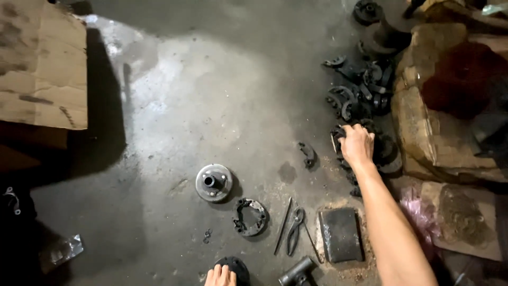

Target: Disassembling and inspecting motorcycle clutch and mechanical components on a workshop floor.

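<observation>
1. I see my right hand (357,144) stretched far out to the right side of the concrete floor (211,95), resting on a heap of dark metal parts (360,92) that runs up along a stack of worn sacks (450,106).
2. Its fingers (344,132) are curled down over one black curved part (337,136) at the near end of the heap. They touch it and seem to close around it, but I cannot tell whether it is lifted clear.
3. My left hand (220,276) is only partly in view at the bottom edge. Its fingers lie flat and loosely together against a round black part (235,267); I cannot tell if they grip it.
4. Between the two hands, on the floor: a grey round hub with a raised centre (214,182), and just beside it a dark ring-shaped plate (250,217).
5. Right of the ring lie a thin metal rod (283,225) and a pair of pliers (295,230), side by side, then a dark rectangular block (341,234) on a patch of grit.
6. A short black cylinder (298,273) sits near the bottom edge, below the pliers.
7. One single curved piece (308,154) lies apart, left of the heap.
8. Flattened cardboard (42,63) covers the upper left corner.
</observation>
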